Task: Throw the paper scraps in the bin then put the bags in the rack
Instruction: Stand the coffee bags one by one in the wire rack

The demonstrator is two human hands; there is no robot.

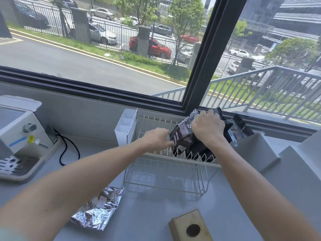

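Head view: both bare forearms reach forward over the pale grey surface (156, 214) toward the white wire rack (166, 164). The right hand (209, 126) is knuckles-up, its grip closed around the top of a glossy black crinkled bag with white print (184, 136), which stands tilted in the rack's upper tier among the wire prongs. More black bag material (239, 126) fans out behind the hand to the right; whether that is a second bag cannot be told. The left hand (157, 137) lies palm down with fingers curled at the bag's left edge; its fingertips are hidden, so I cannot tell whether its grip holds anything.

A crumpled silver foil bag (98, 210) lies flat on the surface, near the rack's front left corner, partly covered by the left forearm. A wooden box with a round hole (190, 226) sits at the bottom edge, cut off. A white plastic divided holder (126, 126) hangs on the rack's left end. A white machine with a knob (20, 136) stands far left.
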